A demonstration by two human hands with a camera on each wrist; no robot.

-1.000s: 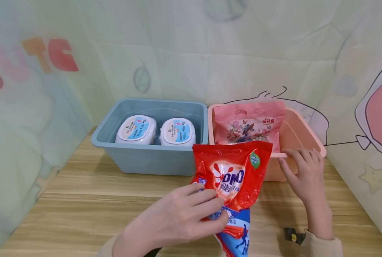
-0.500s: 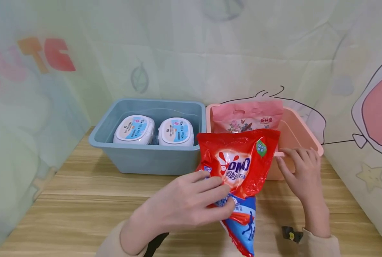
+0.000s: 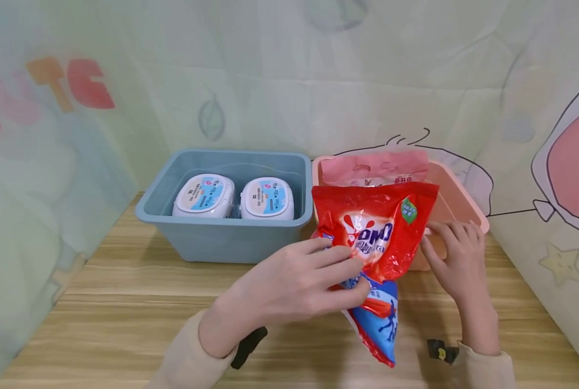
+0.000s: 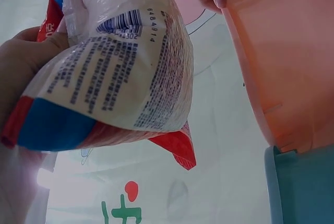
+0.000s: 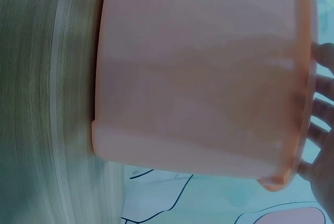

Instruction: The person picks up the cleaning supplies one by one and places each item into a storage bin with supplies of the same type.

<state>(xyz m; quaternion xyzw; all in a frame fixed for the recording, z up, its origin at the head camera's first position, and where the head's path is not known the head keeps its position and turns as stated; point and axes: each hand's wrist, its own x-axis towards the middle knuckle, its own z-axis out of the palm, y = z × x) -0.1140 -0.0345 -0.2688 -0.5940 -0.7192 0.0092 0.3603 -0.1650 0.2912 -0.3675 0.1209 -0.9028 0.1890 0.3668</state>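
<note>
My left hand (image 3: 304,278) grips a red and blue bag of laundry powder (image 3: 379,221) from its left side, fingers and thumb bent round it. The bag hangs tilted above the table, in front of the pink bin (image 3: 457,202), its narrow end down. Its printed back (image 4: 117,72) faces the left wrist camera. At the bin's front right, my right hand (image 3: 459,262) holds the rim, with fingertips over the edge in the right wrist view. A pink flowered package (image 3: 367,162) stands inside that bin, mostly covered by the laundry powder bag.
Left of the pink bin stands a blue bin (image 3: 240,242) with two white lidded tubs (image 3: 204,195) in it. Both bins are close to the printed cloth backdrop (image 3: 265,102). A small black item (image 3: 442,351) lies on the wooden table (image 3: 138,302) by my right wrist.
My left hand has carried the laundry powder bag up and to the right, toward the pink bin. The bag now covers more of the pink package. My right hand stays at the rim.
</note>
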